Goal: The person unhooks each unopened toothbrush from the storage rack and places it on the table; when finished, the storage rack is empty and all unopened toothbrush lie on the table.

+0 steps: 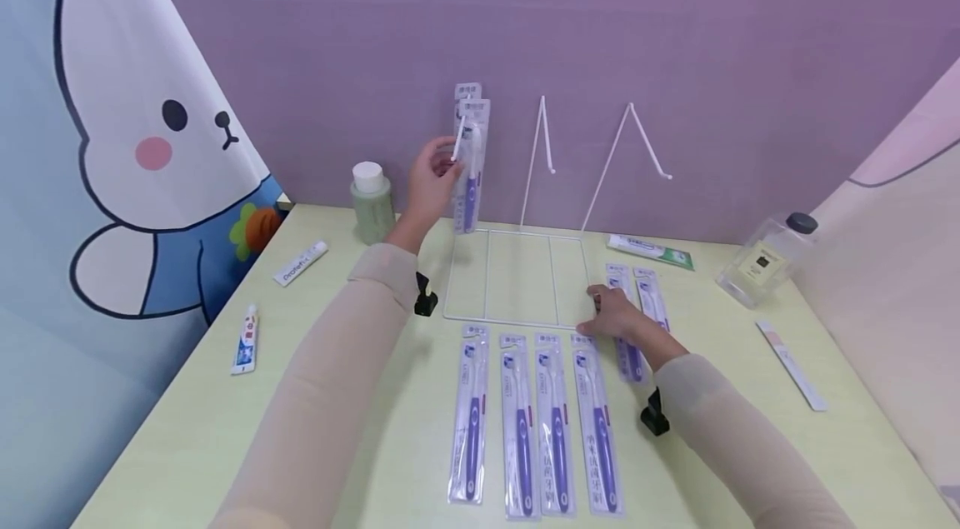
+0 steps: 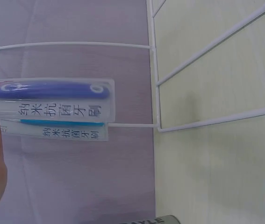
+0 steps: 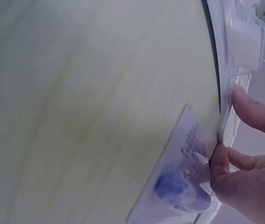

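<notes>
A white wire rack has upright hooks at its back. From its left hook hang two packaged toothbrushes, a purple one in front and one behind with a blue handle. My left hand holds the front pack by its left edge, beside the hook's tip. Near the rack's front right corner, my right hand pinches the top end of the rightmost packaged toothbrush in the front row. In the right wrist view, thumb and fingers meet at the edge of a clear pack.
More packaged toothbrushes lie in the front row, and two lie beside the right hand. Around them are toothpaste tubes, a green bottle, a clear bottle, a toothpaste tube and a slim packet.
</notes>
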### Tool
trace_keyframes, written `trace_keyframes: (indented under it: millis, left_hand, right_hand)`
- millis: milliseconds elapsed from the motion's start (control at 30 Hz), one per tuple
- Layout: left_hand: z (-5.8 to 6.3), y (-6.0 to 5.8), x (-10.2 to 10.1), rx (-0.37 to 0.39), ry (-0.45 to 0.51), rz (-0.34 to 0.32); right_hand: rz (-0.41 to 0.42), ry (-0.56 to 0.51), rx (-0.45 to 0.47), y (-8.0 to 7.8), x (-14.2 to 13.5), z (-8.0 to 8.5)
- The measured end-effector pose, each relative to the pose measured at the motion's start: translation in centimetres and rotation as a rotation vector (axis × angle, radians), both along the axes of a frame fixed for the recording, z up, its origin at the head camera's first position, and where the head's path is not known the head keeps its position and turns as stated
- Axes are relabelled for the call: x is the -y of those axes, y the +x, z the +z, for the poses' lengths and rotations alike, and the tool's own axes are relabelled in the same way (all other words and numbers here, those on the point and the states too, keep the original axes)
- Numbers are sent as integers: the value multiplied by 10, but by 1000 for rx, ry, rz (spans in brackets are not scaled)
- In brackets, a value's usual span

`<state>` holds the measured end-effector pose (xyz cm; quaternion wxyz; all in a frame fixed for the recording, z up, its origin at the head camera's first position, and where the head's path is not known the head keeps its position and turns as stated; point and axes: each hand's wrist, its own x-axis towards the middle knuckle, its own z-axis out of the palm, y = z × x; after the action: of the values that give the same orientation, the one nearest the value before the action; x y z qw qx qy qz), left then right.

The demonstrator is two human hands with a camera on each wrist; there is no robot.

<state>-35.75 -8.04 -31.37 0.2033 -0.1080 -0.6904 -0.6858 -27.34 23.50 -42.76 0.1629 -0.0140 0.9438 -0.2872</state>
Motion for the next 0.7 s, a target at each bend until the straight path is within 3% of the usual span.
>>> trace_keyframes:
  millis: [167,267,367,533,700]
  left_hand:
    - [0,7,-1,-9,-91,-88]
    - [-6,12,1,-3,-128,-118]
    - [-10,25,7,10,-139,-142]
    - [-32,34,28,66,-139,-176]
    - [-60,37,54,166,-127,-162]
  right_hand:
    - [-1,-3,5,0,1,0]
    - [2,-1,6,0,2,-1]
    - [1,5,8,1,2,-2]
    - [1,12,6,-1,0,-2]
    - [-1,15,6,-1,1,-1]
